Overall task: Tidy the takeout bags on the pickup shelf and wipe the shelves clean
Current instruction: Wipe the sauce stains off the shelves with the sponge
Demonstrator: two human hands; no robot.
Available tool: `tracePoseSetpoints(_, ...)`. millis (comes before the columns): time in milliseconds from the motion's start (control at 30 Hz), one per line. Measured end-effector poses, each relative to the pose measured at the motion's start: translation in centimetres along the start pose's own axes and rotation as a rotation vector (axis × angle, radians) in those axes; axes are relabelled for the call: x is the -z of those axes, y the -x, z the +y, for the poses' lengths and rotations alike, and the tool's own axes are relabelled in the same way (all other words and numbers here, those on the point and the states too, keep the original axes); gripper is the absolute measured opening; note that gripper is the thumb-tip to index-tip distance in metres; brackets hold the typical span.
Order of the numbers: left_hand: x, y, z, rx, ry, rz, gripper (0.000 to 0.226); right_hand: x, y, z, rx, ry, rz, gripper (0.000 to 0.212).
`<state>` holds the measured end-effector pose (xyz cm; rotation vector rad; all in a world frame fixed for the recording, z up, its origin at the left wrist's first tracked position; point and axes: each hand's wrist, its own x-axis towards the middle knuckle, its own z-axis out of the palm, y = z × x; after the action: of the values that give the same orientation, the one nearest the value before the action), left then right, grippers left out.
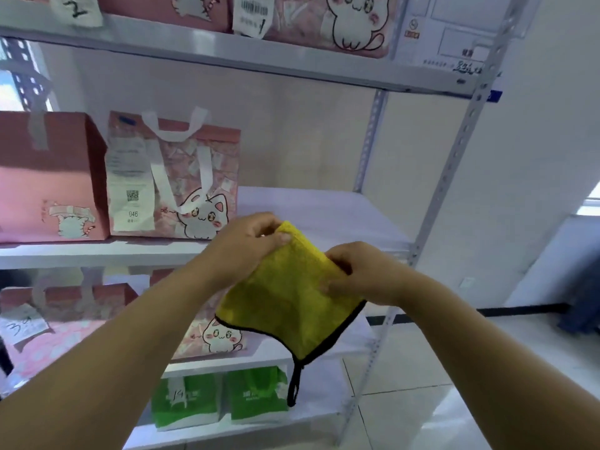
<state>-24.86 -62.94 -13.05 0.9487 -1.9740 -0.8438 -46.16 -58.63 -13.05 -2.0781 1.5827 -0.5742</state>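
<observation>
Both hands hold a folded yellow cloth (289,300) with black trim and a hanging loop, in the air in front of the white shelf unit. My left hand (246,241) pinches its top corner. My right hand (360,274) grips its right edge. On the middle shelf (324,216) stand a pink cat bag (181,177) with white handles and a receipt, and a pink box-shaped bag (48,180) to its left. The right part of that shelf is bare.
More pink cat bags sit on the top shelf (344,24) and the shelf below (211,336). Two green bags (220,397) stand on the lowest shelf. The perforated metal upright (454,164) bounds the unit on the right, with tiled floor (438,384) beyond.
</observation>
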Motion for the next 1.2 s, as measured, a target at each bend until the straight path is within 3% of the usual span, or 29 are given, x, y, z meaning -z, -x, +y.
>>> tracePoseSetpoints(300,1.6,-6.0,-2.0,-0.053,-0.014,0.071,0.014,3.8,-2.3,2.4,-0.126,-0.013,0.421,0.024)
tracePoseSetpoints(467,1.2,-9.2,-2.5,-0.038,0.020,0.048,0.012,7.9,-2.9,3.5,-0.085,-0.166,0.322,0.019)
tracePoseSetpoints(633,-0.2,-13.2,-2.1,0.036,0.242,0.005,0.008,11.0,-6.0,5.8,-0.087,-0.219,0.325,0.018)
tracePoseSetpoints(800,-1.8,-17.7,-1.3,-0.031,0.276,0.149,0.008,13.4,-10.3,8.3,-0.015,-0.216,0.591,0.026)
tracePoseSetpoints(933,-3.3,-19.5,-2.6,-0.112,0.053,0.239,0.011,13.4,-12.0,10.7,0.103,-0.103,0.761,0.033)
tracePoseSetpoints(1000,-4.8,-19.4,-4.4,-0.058,-0.017,0.231,0.015,12.6,-12.1,12.6,0.097,-0.096,0.696,0.033)
tracePoseSetpoints(1133,-7.5,-17.6,-8.8,0.147,-0.026,0.042,0.019,10.5,-11.9,16.6,-0.050,0.071,0.245,0.024)
tracePoseSetpoints(1200,-8.0,-17.0,-10.2,0.177,-0.066,-0.005,0.016,9.8,-11.8,17.9,-0.078,0.037,0.153,0.022)
